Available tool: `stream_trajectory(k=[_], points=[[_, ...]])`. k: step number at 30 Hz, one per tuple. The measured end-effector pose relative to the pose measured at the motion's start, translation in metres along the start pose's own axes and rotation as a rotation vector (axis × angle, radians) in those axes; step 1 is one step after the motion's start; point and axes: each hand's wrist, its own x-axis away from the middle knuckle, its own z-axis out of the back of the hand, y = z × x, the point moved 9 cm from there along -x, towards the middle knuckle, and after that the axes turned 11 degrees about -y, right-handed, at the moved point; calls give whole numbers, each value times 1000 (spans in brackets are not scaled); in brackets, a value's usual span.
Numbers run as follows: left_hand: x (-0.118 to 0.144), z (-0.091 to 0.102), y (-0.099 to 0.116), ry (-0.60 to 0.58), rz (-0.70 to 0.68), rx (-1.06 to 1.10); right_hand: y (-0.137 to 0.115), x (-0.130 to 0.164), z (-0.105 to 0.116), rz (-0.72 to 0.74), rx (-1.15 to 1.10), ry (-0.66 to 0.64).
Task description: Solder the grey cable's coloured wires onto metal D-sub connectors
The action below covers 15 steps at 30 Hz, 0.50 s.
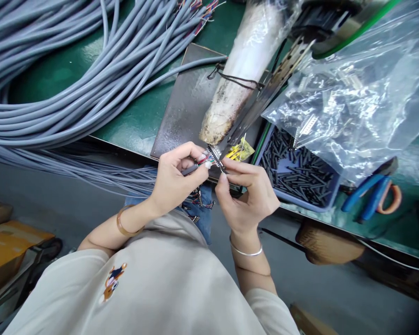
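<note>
My left hand (pixel 181 174) is closed on the stripped end of a grey cable (pixel 190 170), its thumb and index finger at the fanned-out coloured wires (pixel 204 159). Those wires meet a small metal multi-pin connector (pixel 215 156) between my two hands. From the other side, my right hand (pixel 249 190) pinches the connector's end between thumb and fingers. Just above it are the dark lower end of a perforated metal soldering iron (pixel 265 100) and the scorched tip of a plastic-wrapped white tube (pixel 230 88). Fingers partly hide the wire joints.
Grey cables (pixel 73 109) lie coiled at left on the green table (pixel 125 125). A dark plate (pixel 181 107) is under the tube. At right are a blue tray (pixel 326 202) of short black sleeves, a clear bag (pixel 363 107) of connectors, and blue-handled pliers (pixel 370 197).
</note>
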Motion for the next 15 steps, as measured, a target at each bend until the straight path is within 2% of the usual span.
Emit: stream_trajectory(k=[15], points=[[2, 0, 2, 23, -28, -45, 7, -1, 3, -70, -45, 21]])
